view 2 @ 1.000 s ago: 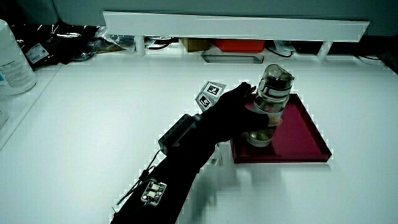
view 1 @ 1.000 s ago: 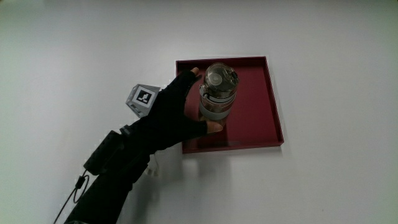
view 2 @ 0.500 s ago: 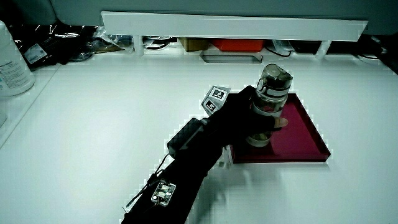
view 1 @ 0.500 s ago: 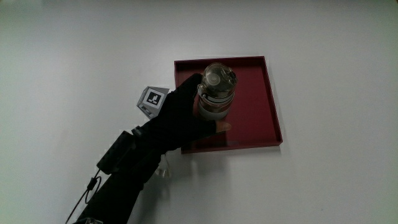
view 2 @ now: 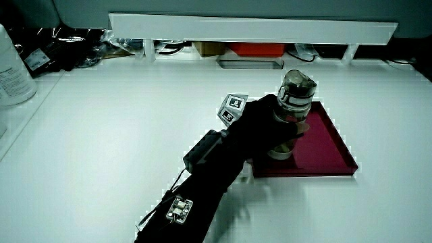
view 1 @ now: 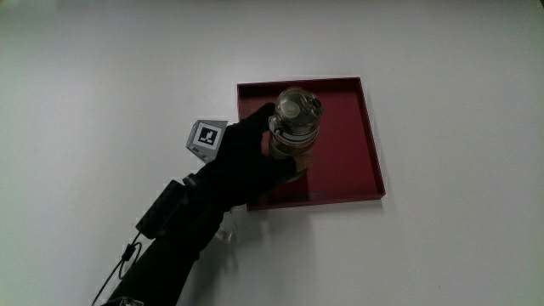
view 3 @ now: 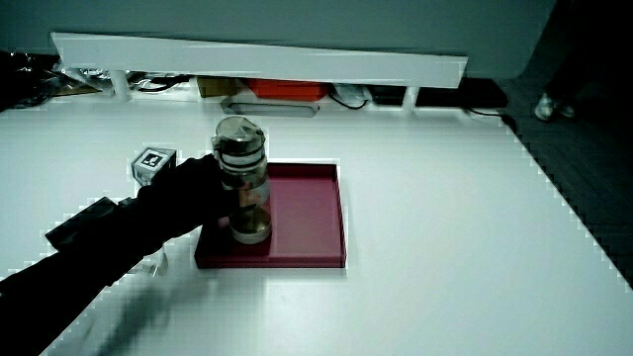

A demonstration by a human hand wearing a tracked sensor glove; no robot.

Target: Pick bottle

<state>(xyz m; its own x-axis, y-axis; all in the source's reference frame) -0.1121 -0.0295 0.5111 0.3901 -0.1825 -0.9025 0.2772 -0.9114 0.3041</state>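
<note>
Main view: one hand (view 1: 246, 157) in a black glove is wrapped around the one clear, cylindrical bottle (view 1: 294, 127) with a rounded transparent lid, its fingers curled about the bottle's middle and a bare fingertip showing at the side nearer the person. One small grey cube (view 1: 206, 138) with a black-and-white pattern sits on the back of the hand, and the black-sleeved forearm (view 1: 174, 234) runs from the wrist toward the person, carrying one dark box-shaped device (view 1: 161, 209). The bottle stands upright inside the one square dark red tray (view 1: 348, 140) with a low raised rim, near the tray edge that the hand reaches across; whether its base touches the tray floor cannot be told here. In both side views the hand (view 2: 266, 128) (view 3: 193, 193) closes on the bottle (view 2: 295, 101) (view 3: 242, 173) around its lower half, the lid and upper body showing above the glove, and something pale and brownish shows through the clear wall in a side view (view 3: 249, 203), though what it is cannot be told. The tray (view 2: 334, 152) (view 3: 316, 218) holds nothing else besides the bottle, and it lies flat on the one white table (view 1: 102, 68). The low white partition (view 3: 297, 64) runs along the table's edge farthest from the person, with cluttered items under it too small to name.
</note>
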